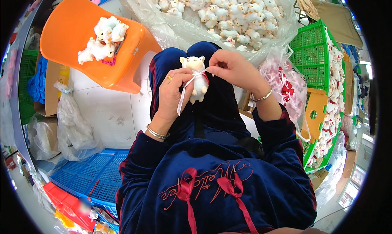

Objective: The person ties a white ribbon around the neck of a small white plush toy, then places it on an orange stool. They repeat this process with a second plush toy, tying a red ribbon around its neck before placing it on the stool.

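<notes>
A small white plush sheep [199,85] with a red patch at its side rests upright over my lap, facing up. A narrow white ribbon [181,98] runs across its neck, one end hanging down past my left hand. My left hand [173,91] is closed at the toy's left side, its fingers pinching the ribbon by the neck. On the other side, my right hand [233,69] pinches the ribbon between thumb and forefinger, close to the toy's shoulder. Whether a knot lies between the hands is too small to tell.
An orange chair [65,33] at the left bears several plush sheep [102,48]. Ahead, a big clear plastic bag [183,40] holds many more. Green crates [312,56] with toys and a pink-white bag [281,82] stand right; a blue crate [90,172] lies lower left.
</notes>
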Motion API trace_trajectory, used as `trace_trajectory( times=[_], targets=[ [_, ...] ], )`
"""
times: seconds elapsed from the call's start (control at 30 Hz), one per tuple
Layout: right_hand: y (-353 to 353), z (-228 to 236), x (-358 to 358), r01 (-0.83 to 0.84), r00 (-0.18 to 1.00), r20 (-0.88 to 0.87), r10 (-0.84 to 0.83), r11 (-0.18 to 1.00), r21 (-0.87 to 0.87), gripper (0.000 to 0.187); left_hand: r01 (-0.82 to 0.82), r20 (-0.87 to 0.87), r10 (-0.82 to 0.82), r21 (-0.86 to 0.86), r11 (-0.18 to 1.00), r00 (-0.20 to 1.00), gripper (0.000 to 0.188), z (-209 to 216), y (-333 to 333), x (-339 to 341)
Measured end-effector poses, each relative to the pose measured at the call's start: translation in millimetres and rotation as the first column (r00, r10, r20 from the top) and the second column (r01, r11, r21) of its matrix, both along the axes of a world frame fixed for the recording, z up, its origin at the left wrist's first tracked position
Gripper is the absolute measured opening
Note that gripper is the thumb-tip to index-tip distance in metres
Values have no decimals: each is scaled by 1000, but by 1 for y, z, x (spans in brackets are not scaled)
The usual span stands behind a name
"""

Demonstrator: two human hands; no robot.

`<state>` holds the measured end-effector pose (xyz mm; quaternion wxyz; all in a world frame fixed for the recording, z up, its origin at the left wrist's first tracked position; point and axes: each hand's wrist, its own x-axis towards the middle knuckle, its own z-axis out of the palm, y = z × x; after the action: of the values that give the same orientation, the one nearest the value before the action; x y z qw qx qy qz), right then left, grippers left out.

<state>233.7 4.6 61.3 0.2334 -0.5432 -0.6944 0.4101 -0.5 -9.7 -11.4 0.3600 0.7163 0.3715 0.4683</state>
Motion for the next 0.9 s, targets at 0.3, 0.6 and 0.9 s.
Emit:
trace_trajectory(
  times=[0.3,0.6,0.9],
  targets=[
    [-9,-23,-25,-28,547,-795,-262,943,-330,26,30,-64,-25,75,997,998,22,6,1,-3],
    [-14,-45,-32,78,941,-335,-50,995,70,18,-28,-127,9,-149,988,992,10,19,2,-27],
    [-26,-56,-55,162,969,-230,-95,942,293,15,84,-155,-67,106,991,986,24,31,-16,-7]
  ],
)
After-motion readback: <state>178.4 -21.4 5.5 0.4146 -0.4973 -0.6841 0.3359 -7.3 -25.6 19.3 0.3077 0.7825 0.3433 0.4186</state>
